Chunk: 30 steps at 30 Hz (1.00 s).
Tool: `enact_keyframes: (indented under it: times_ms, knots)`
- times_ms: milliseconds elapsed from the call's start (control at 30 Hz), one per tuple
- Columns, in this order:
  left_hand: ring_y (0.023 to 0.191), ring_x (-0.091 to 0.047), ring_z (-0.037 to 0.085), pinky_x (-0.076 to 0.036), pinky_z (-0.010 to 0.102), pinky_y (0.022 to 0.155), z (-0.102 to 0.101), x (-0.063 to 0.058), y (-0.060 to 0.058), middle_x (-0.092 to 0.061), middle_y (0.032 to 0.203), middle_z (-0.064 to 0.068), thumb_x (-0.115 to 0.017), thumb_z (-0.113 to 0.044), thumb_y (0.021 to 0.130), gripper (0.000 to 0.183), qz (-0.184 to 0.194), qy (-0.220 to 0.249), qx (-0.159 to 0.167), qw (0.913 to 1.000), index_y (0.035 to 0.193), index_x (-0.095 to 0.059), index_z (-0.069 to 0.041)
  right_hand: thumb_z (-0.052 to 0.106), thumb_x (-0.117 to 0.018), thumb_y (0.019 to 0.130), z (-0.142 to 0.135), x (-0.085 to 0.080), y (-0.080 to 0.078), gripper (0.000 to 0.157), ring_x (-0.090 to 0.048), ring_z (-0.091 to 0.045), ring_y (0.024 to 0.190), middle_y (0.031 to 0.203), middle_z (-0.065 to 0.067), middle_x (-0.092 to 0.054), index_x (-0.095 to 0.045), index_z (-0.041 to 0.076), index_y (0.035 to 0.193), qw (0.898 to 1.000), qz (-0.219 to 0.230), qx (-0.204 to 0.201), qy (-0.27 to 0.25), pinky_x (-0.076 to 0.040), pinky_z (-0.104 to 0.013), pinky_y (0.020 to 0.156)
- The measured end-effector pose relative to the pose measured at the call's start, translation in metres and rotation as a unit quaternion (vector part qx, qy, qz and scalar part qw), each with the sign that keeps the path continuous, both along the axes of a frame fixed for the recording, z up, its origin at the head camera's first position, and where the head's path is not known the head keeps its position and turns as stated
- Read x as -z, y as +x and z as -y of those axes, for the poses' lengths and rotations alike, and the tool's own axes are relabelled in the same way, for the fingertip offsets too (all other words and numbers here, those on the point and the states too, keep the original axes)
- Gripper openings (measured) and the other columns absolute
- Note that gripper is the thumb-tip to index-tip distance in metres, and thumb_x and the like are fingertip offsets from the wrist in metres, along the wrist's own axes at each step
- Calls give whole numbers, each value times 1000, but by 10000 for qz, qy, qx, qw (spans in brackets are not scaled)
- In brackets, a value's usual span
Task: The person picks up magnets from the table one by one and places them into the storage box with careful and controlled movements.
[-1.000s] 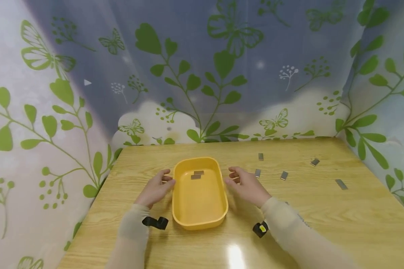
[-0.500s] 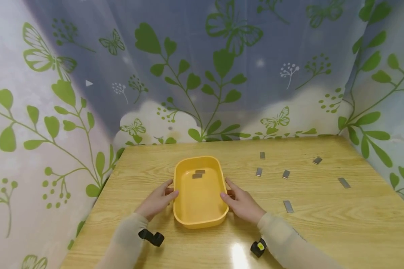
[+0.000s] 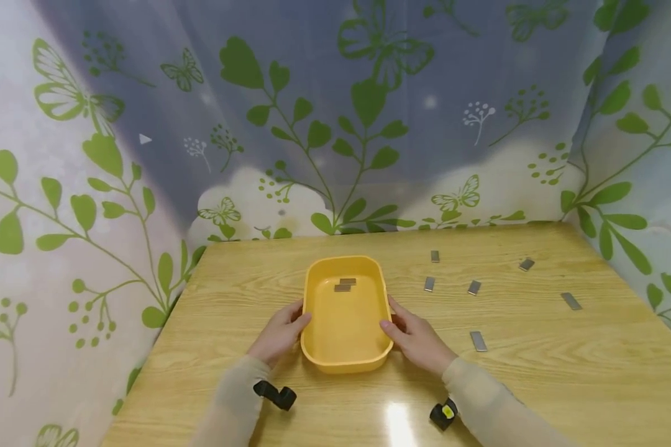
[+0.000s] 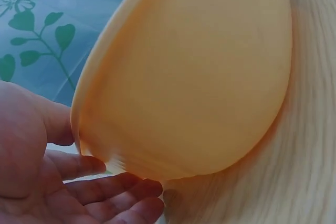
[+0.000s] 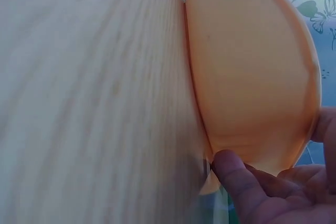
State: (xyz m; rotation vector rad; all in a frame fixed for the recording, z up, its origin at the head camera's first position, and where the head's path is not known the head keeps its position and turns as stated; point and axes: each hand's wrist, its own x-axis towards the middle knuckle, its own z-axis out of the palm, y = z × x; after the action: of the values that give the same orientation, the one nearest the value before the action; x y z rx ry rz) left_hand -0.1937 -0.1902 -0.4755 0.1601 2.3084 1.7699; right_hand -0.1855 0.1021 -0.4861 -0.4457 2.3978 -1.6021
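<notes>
A yellow plastic basin (image 3: 346,335) is at the middle of the table in the head view, with two small dark metal pieces (image 3: 344,285) lying inside toward its far end. My left hand (image 3: 279,332) grips its left side, thumb over the rim and fingers against the outer wall. On the opposite side my right hand (image 3: 419,341) holds the rim the same way. The left wrist view shows the basin's outer wall (image 4: 194,87) with fingertips (image 4: 144,208) under its edge. In the right wrist view, fingertips (image 5: 228,161) touch the lower edge of the wall (image 5: 252,77).
Several small grey metal pieces lie scattered on the wooden table (image 3: 537,385) to the right, one of them a rectangular piece (image 3: 478,341) near my right hand. A patterned curtain (image 3: 313,124) stands behind the table and along both sides.
My hands have closed in from beside the basin and taken hold of its two sides. The basin has shifted a little to the right, its two metal pieces moving with it.
</notes>
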Motion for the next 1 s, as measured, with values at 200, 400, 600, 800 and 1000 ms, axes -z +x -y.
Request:
enact_keyframes:
  times_ms: [200, 400, 600, 800, 1000]
  knots:
    - [126, -48, 31, -38, 45, 103, -16, 4, -9, -47, 140, 19, -45, -17, 103, 48, -145, 117, 45, 9998, 146, -33, 1, 37, -49, 101, -15, -1, 0, 65, -56, -28, 117, 137, -21, -51, -20, 15, 154, 9999, 65, 87, -1, -53, -32, 85]
    - [129, -45, 27, -37, 44, 105, -33, 11, -10, -46, 142, 17, -43, -19, 104, 47, -88, 285, -146, 9994, 146, -35, 0, 37, -47, 101, -30, -2, 2, 65, -56, -29, 117, 136, -21, -52, -19, 11, 154, 9989, -158, 166, 399, -52, -35, 87]
    - [130, -43, 30, -36, 44, 105, -45, 15, -9, -44, 143, 20, -43, -16, 104, 46, -180, 642, -199, 9976, 146, -34, 2, 32, -46, 102, -40, 0, 4, 64, -55, -30, 118, 135, -23, -51, -18, 7, 153, 9986, -224, 163, 456, -50, -35, 89]
    - [126, -46, 37, -39, 47, 102, -50, 4, -2, -45, 140, 25, -44, -14, 103, 46, -209, 1033, -152, 9943, 143, -36, 8, 31, -47, 102, -43, -1, 5, 63, -55, -30, 118, 137, -24, -49, -17, 7, 153, 9993, -176, 134, 317, -52, -31, 85]
    - [130, -43, 37, -36, 47, 105, -49, 1, 1, -42, 142, 25, -51, -21, 101, 52, -403, 1229, -200, 9914, 142, -38, 8, 30, -46, 103, -43, -3, 5, 63, -55, -30, 118, 138, -24, -48, -17, 7, 153, 9992, -225, 120, 307, -52, -30, 85]
